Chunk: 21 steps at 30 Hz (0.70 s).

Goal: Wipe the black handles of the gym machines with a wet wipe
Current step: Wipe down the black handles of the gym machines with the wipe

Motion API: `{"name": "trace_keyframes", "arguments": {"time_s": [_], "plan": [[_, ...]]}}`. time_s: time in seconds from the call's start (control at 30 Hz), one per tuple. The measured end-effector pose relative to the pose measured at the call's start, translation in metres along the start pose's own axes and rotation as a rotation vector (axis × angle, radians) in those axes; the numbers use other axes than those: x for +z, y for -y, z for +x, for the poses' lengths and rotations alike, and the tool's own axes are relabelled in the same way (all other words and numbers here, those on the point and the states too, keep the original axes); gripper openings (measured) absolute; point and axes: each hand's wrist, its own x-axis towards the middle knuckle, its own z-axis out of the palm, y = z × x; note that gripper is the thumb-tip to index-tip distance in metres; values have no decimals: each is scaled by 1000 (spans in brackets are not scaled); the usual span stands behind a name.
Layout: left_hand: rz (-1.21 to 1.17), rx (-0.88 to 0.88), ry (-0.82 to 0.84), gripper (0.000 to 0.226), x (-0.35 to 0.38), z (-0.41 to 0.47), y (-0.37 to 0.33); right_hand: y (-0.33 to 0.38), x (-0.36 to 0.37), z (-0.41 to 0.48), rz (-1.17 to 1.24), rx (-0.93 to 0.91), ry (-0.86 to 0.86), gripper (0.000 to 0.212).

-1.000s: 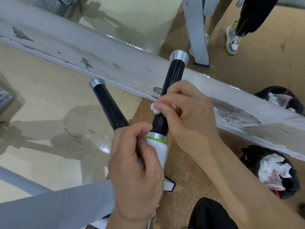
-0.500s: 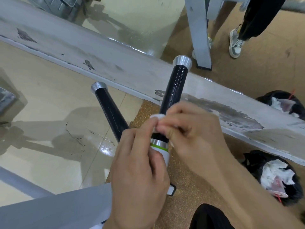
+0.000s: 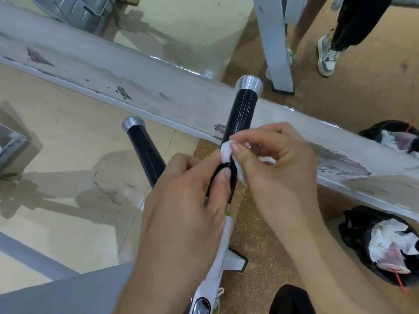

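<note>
I see a glossy black cylindrical handle (image 3: 242, 112) rising towards the top of the view, smooth and shiny with thin pale streaks of reflected light along it. A flared silver metal cap tops its far end. At its near end it joins a white machine arm (image 3: 223, 245) with a thin green ring.

A small white crumpled wet wipe (image 3: 226, 151) is bunched against the middle of this handle, soft and wrinkled. Part of it trails down the handle's right side.

My right hand (image 3: 278, 168) pinches the wipe between thumb and forefinger, its grip closed tight on the wad and pressing it to the handle. My left hand (image 3: 188, 214) is just below the wipe, its grip wrapped round the handle's lower part with the thumb lying flat along the black surface.

To the left of this handle a second black handle (image 3: 145, 150) with the same silver cap leans away from it. Behind the handle runs a pale grey painted metal beam (image 3: 158, 87), scuffed and chipped. To the right of the handle, on a speckled brown floor (image 3: 260, 234), sits a black bag (image 3: 353, 234) stuffed with crumpled white tissues.
</note>
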Motion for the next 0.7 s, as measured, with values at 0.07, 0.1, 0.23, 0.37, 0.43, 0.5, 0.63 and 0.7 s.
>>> {"name": "trace_keyframes", "arguments": {"time_s": [0.07,0.1,0.23,0.37,0.43,0.5,0.63,0.7], "plan": [[-54,-29,-68,23,5,-2,4,1,1,-16,-6,16,-1,17],[-75,-46,-101,23,6,-5,5,3,-1,-24,1,35,21,15],[-110,-119,-192,13,12,-18,5,12,-9,-29,34,120,82,14],[-91,-107,-194,21,13,-16,4,15,-6,-10,-221,-1,212,5],[-77,-94,-197,30,14,-16,4,17,-2,6,-346,-100,194,8],[-84,-92,-195,35,14,-17,4,16,0,20,-379,-124,117,9],[-89,-68,-175,38,14,-15,3,10,-4,-6,-298,6,137,11],[-74,-49,-166,39,14,-14,3,7,-6,-21,-248,20,142,13]]}}
